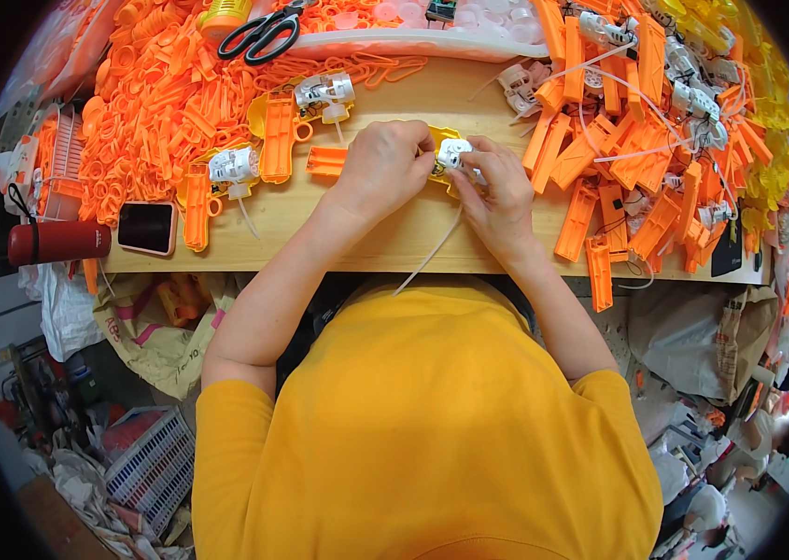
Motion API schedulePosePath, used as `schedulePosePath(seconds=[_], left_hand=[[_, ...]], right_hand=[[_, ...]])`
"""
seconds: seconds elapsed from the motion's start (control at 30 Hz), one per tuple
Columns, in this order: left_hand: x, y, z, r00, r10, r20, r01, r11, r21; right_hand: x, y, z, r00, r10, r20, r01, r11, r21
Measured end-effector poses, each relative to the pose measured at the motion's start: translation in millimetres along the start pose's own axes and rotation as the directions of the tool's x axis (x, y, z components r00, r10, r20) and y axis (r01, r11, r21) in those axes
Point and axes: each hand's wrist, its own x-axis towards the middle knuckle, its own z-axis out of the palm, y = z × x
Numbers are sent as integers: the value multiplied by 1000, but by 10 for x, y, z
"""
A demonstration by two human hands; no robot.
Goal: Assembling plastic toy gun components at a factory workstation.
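Note:
In front of me on the wooden table is a toy gun half, with a yellow shell (436,135), a white motor unit (453,152) and an orange battery box (324,161). My left hand (385,166) is closed at the shell's left part; its fingertips are partly hidden, so what they pinch cannot be made out. Thumb and fingers of my right hand (499,187) grip the white motor unit from the right. A thin pale tube (432,252) trails from it toward the table's front edge. Two similar toy gun halves (197,210) (277,140) lie to the left.
Small orange plastic parts (147,121) heap up on the left, near black scissors (262,35), a phone (146,229) and a red bottle (60,242). Orange battery boxes with wired motor units (633,149) pile up on the right, beside yellow shells (768,121). A white tray (404,43) stands behind.

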Motion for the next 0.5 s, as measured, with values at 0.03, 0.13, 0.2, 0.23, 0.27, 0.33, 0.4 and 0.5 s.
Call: schedulePosePath(seconds=[0.03, 0.13, 0.2, 0.23, 0.27, 0.33, 0.4, 0.5], left_hand=[[6, 7, -5, 999, -37, -16, 36, 998, -57], [21, 34, -33, 992, -79, 98, 71, 994, 77], [74, 46, -58, 988, -72, 138, 53, 989, 137], [112, 52, -73, 982, -68, 177, 32, 980, 197], [150, 73, -95, 982, -68, 177, 33, 980, 197], [209, 112, -126, 947, -179, 266, 124, 970, 210], [213, 96, -115, 956, -183, 230, 136, 969, 206], [154, 53, -61, 977, -157, 142, 127, 972, 199]], right_hand=[[-3, -1, 1, 1000, 2, 1, -2, 1000, 4], [-13, -11, 0, 1000, -11, -7, 11, 1000, -6], [-25, -10, 4, 1000, -3, -9, 3, 1000, -3], [-25, -6, 8, 1000, 4, -12, -4, 1000, 1], [-24, -6, 9, 1000, 3, -11, -3, 1000, 0], [-25, -13, 15, 999, 4, -32, -4, 1000, 3], [-19, -13, 14, 999, 13, -30, -12, 1000, 17], [-13, -36, 5, 1000, 24, -17, -23, 999, 35]])
